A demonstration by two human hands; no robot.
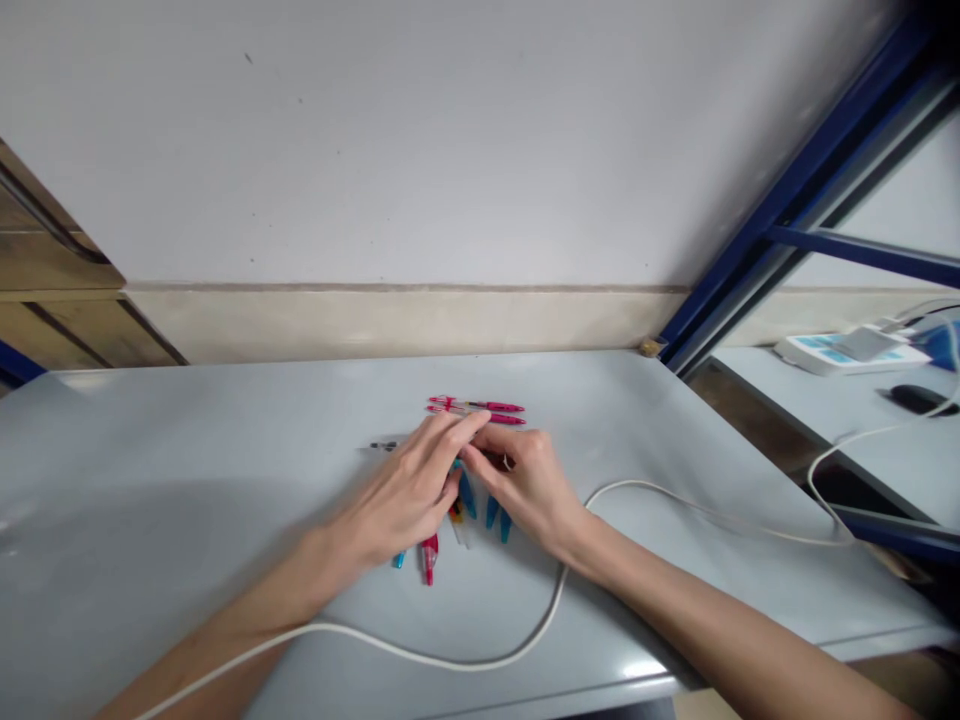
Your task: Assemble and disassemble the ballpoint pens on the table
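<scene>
My left hand (411, 485) and my right hand (536, 480) meet over a group of pen parts on the table. The right thumb and fingers are pinched together against the left fingertips; what they grip is hidden. My left hand is curled with its thumb close under the fingers, and its hold is hidden too. A blue pen part (467, 495) shows just below the fingertips, with two more blue pen parts (498, 518) beside my right hand. Below my left hand lie a red pen part (429, 560) and a small blue tip (399, 560). Red pens (506, 412) lie beyond the hands.
A dark-tipped clear pen part (384, 445) lies left of the hands. A white cable (450, 663) crosses the grey table (187, 440) in front. Behind stands a wall (412, 180). At right, past a blue frame (750, 230), are a white device (847, 352) and a black mouse (919, 400).
</scene>
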